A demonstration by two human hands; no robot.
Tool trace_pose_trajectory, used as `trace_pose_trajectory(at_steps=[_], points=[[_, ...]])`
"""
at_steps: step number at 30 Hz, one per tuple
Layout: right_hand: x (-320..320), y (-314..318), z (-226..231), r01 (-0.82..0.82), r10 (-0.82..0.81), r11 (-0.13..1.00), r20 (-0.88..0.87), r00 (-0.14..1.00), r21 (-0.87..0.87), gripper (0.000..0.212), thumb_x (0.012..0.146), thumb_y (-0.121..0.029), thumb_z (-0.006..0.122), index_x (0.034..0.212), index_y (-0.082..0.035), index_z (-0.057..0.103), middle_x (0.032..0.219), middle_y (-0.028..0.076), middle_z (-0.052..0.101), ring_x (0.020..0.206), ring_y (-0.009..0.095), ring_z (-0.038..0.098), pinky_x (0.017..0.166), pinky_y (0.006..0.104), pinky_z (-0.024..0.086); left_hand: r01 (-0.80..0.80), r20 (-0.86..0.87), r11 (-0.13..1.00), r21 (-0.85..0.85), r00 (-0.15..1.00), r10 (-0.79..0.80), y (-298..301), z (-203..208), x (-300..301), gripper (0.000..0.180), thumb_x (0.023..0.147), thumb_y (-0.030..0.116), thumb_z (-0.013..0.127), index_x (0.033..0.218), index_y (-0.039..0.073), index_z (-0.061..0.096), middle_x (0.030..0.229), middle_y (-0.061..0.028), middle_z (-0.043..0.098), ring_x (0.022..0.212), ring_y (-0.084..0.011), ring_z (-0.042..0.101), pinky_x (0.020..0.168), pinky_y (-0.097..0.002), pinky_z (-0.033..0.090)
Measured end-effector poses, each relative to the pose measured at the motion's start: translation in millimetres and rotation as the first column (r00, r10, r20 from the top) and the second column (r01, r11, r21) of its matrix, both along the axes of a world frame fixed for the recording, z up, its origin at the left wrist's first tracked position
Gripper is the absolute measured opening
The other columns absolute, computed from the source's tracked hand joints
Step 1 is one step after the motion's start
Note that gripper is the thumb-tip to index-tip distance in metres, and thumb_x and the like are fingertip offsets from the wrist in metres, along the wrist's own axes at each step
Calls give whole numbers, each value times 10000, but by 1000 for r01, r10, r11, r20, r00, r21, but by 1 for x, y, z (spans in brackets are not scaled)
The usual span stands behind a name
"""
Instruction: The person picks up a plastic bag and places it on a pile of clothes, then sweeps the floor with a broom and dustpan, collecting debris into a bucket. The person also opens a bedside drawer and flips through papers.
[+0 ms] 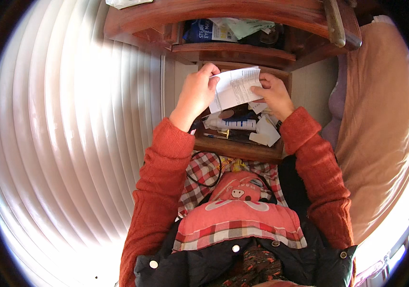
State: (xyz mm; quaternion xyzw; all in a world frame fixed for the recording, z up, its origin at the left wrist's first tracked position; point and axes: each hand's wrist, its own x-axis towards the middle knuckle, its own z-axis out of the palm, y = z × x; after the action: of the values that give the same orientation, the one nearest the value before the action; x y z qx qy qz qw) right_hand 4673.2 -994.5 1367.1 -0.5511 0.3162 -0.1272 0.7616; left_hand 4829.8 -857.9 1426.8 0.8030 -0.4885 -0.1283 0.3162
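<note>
A folded white leaflet (235,88) with dense small print is stretched between my two hands, above an open wooden drawer (242,151). My left hand (198,92) pinches its left edge between thumb and fingers. At the other side, my right hand (274,94) grips the right edge, thumb on the front. Below the paper, the drawer holds a white tube (233,124) with blue marks, white paper pieces (265,131) and thin pen-like items (223,137). The leaflet hides the back part of the drawer's contents.
Behind the drawer stands a reddish-brown wooden cabinet (233,49); its shelf holds a blue package (199,31) and a pale green plastic bag (247,27). White vertical blinds (80,143) run along the left. A tan cover (381,119) hangs at the right. A checked apron (242,220) covers my lap.
</note>
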Motion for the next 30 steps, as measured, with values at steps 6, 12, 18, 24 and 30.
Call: trace_pose_trajectory(at_steps=[6,12,18,24,30], points=[[-1,-1,1,46,-45,996,-13,999,75,136,853,-48,567,949,48,573,869,91,628,749,125,585,645,253,482,-59,-33,998,-27,998,58,-1,0,9,132,805,64,619,875,26,515,770,-201,607,714,-381,598,609,-409,464],[-1,3,8,102,-104,985,6,995,136,166,877,-84,552,972,50,579,880,90,630,743,118,583,658,255,478,-8,12,997,72,1000,7,-2,-3,12,153,822,102,626,874,-8,533,761,-159,601,659,-263,602,625,-338,472],[2,2,5,99,-103,987,23,994,128,166,882,-86,552,973,48,581,880,85,630,745,113,580,670,238,464,68,77,993,96,994,-75,-1,-7,15,192,841,158,602,943,-4,587,838,-194,616,687,-326,591,647,-365,467],[5,2,5,84,-86,991,13,996,100,159,892,-92,542,962,46,582,866,74,625,744,100,566,672,238,457,79,102,991,108,991,-90,-4,-8,18,188,847,152,589,939,-12,583,854,-208,613,718,-354,589,654,-379,464],[3,1,5,106,-111,991,49,993,86,152,888,-85,543,954,45,586,855,71,626,759,106,565,691,239,450,82,69,993,87,994,-88,-7,-5,17,195,854,165,585,913,-21,579,796,-221,602,691,-363,590,624,-387,462]])
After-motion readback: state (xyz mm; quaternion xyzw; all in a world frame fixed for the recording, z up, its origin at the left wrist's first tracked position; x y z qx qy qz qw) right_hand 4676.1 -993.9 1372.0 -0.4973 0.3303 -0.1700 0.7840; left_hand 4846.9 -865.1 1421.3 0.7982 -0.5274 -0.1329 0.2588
